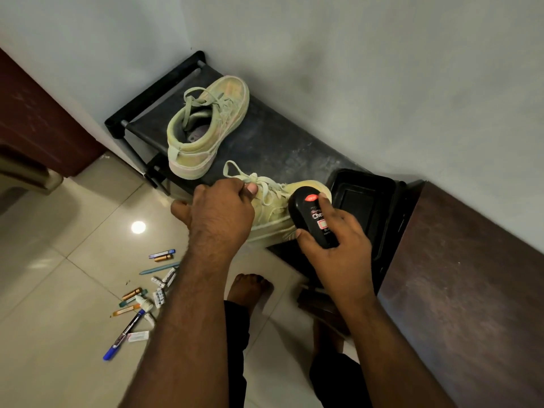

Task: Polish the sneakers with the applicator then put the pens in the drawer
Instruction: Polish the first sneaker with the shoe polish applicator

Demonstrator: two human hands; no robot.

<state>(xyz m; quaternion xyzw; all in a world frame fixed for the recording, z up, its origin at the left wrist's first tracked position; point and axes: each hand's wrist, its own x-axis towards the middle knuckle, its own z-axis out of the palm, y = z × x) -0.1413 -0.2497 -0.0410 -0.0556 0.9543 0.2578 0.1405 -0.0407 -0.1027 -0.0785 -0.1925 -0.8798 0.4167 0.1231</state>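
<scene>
Pale tiled floor [73,231], grey wall [353,54] across the top of the frame. A low black rack [279,142] runs diagonally from upper left to centre right along the wall; dark wood [471,290] at lower right.

Near sneaker [273,207] lies at frame centre on the rack's front edge — long axis left to right, toe toward the right. Left hand [217,210] grips its collar, fingers curled over, thumb by the laces.

Right hand [335,242] holds the black applicator [315,219], fingers wrapped round it, forefinger along the top; its upper end is against the toe.

Second sneaker [203,128] sits upper centre, heel toward the viewer.

Pens [144,293] lie scattered on the floor, lower left.
</scene>
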